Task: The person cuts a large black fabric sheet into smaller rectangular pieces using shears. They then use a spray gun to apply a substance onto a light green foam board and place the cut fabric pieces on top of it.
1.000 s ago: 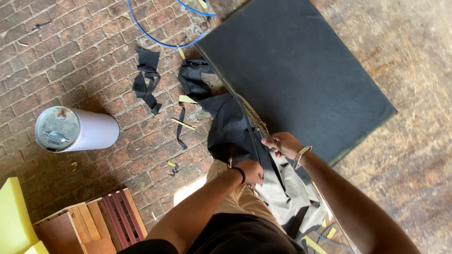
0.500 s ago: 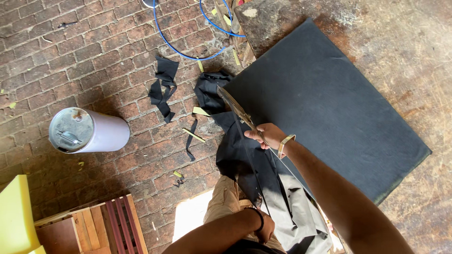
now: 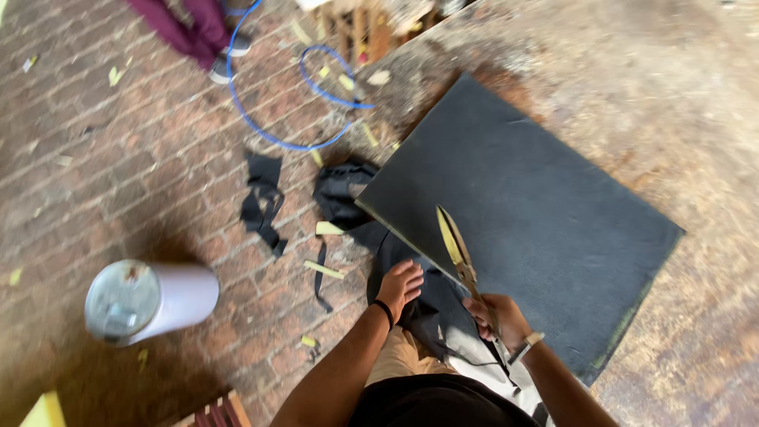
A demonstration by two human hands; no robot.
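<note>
Right hand [image 3: 496, 318] gripping long scissors [image 3: 457, 251], left hand [image 3: 401, 286] pressing black cloth [image 3: 431, 312] — soft, crumpled

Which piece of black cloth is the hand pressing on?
The dark cloth on the person's lap, at the mat's edge. The left hand lies flat on it; the other black scraps lie untouched on the bricks.

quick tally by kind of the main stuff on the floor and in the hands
Scissors: 1
Dark mat: 1
Black fabric under the left hand: 1
Loose black fabric scraps: 2
White cylinder container: 1
Blue cable: 1
Total: 7
</note>
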